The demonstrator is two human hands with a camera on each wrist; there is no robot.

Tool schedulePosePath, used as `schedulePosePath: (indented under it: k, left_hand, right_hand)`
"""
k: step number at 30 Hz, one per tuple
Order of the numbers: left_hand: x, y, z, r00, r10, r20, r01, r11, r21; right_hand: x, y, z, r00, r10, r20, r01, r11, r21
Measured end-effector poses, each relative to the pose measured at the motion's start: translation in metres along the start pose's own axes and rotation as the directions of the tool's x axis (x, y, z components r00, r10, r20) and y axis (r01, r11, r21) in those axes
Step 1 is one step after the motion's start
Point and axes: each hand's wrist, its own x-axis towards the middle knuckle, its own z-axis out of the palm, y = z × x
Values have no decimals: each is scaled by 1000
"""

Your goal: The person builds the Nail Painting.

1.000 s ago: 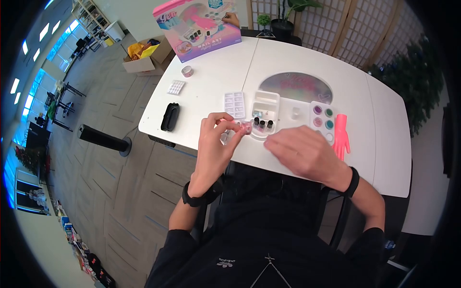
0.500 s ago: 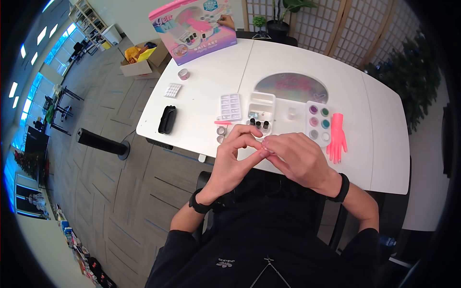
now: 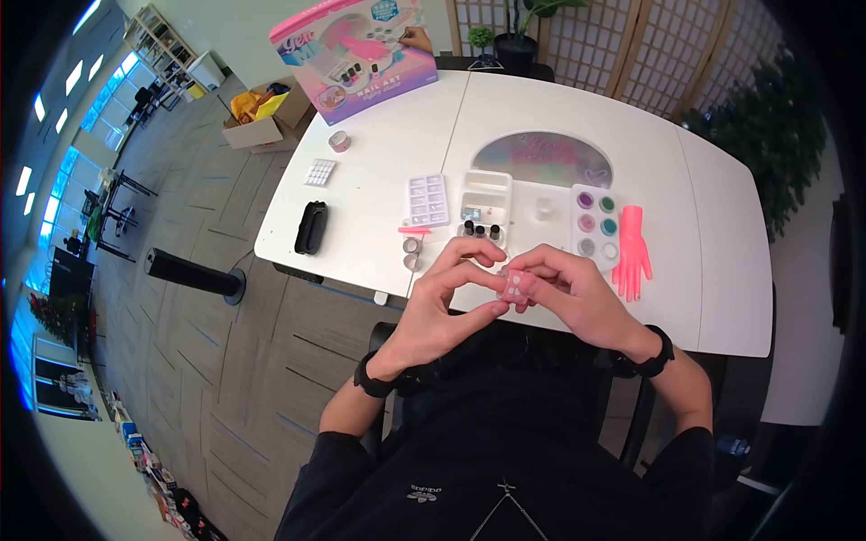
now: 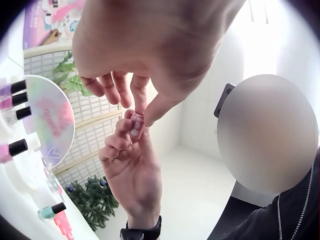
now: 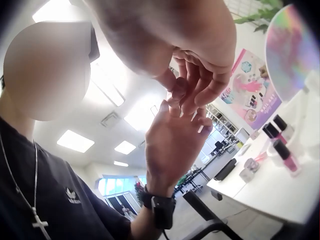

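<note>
Both our forearms reach up from the near side, elbows bent, the left forearm [image 3: 352,406] and right forearm [image 3: 683,389] angling inward. Our left hand [image 3: 437,311] and right hand [image 3: 579,296] meet between them, fingertips close together. Each hand pinches with its thumb and index finger, and our left hand's other fingers curve loosely on the far side.

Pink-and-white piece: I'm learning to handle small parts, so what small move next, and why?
Perhaps steady the pink-and-white piece with the right hand and ease the left hand back, since both hands' fingertips crowd and partly cover it.
</note>
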Motion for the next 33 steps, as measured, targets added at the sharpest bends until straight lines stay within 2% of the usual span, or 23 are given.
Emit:
schedulePosePath:
  k: [2, 6, 8, 12, 21, 23, 26, 27, 28, 29, 30, 33]
  left_hand:
    - [-1, 3, 1, 1000, -9, 10, 9, 1000, 4]
    - [2, 2, 2, 999, 32, 17, -34, 994, 99]
    - [1, 4, 3, 1000, 9, 21, -11, 995, 101]
    - [3, 5, 3, 999, -4, 40, -1, 993, 121]
    - [3, 2, 6, 999, -23, -39, 27, 993, 111]
    - [4, -1, 6, 999, 20, -47, -13, 990, 144]
    - [4, -4, 8, 996, 11, -93, -1, 994, 107]
    - [4, -4, 10, 994, -3, -113, 13, 997, 80]
    - [4, -4, 11, 991, -29, -134, 38, 997, 62]
    - [4, -5, 12, 987, -55, -154, 62, 997, 42]
    - [4, -5, 13, 981, -82, -175, 87, 996, 22]
    - [5, -9, 16, 978, -66, -200, 65, 998, -10]
  right_hand:
    - [1, 1, -6, 994, 89, 56, -97, 981, 166]
    - [4, 0, -10, 982, 161, 103, -177, 968, 178]
    - [5, 2, -9, 978, 183, 103, -200, 961, 191]
    - [6, 9, -13, 976, 175, 129, -198, 962, 189]
    - [9, 14, -15, 955, 203, 216, -236, 962, 138]
    - [10, 10, -17, 943, 237, 234, -271, 955, 123]
    - [6, 5, -10, 983, 180, 37, -183, 973, 139]
    - [2, 6, -6, 995, -14, -101, 2, 994, -112]
    - [-4, 8, -2, 955, -235, -182, 153, 914, -375]
    - [-7, 9, 1, 868, -456, -196, 250, 744, -620]
    - [-10, 17, -5, 735, -678, -16, 393, 445, -805]
    - [-19, 19, 1, 598, -745, 296, 490, 47, -871]
